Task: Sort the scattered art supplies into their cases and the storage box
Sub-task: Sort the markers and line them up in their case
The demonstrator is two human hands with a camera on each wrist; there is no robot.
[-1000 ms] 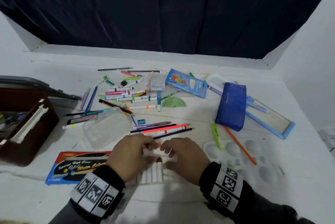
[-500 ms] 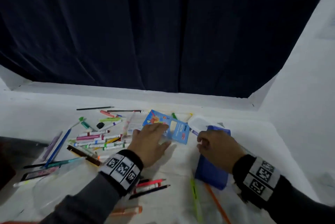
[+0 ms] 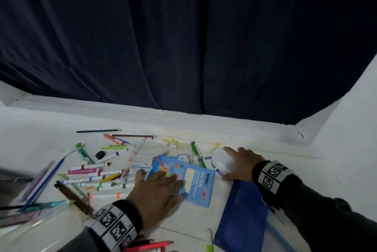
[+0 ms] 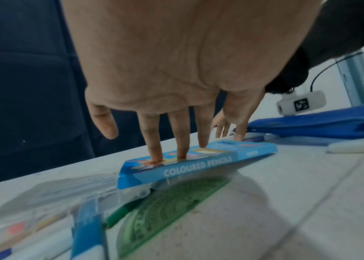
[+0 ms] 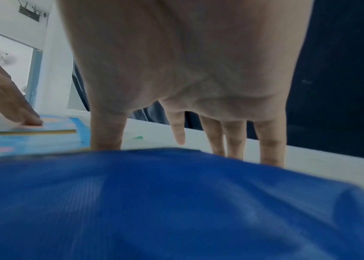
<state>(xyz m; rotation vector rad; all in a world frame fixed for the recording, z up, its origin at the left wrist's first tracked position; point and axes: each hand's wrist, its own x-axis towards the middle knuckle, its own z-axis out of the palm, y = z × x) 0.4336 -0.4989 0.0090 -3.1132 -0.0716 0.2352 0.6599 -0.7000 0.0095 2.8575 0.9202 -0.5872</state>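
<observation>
Compared with half a second ago, we see the view tipped slightly down, and our left hand (image 3: 157, 188) has slid to the right, from the near left corner of the pencil box further onto its cover; our right hand (image 3: 241, 165) has moved from the top of the pouch onto the white lid.

At centre frame lies one white table (image 3: 204, 221). At lower right lies one dark blue fabric pencil pouch (image 3: 242, 213), its near end running out of frame. One flat light-blue cardboard box of coloured pencils (image 3: 201, 182) sits just left of it, its left end propped on a clear plastic case (image 4: 92, 191). One white oval plastic lid (image 3: 221, 163) rests above the pouch. One green translucent protractor (image 4: 167, 202) lies partly under the box. Loose markers and pencils (image 3: 95, 172) scatter across the left half; we cannot count them surely.

The left fingers (image 4: 154, 140) are straight, their tips pressing the box cover. The right hand is spread flat over the lid, its fingers (image 5: 267, 140) straight and grasping nothing.
</observation>
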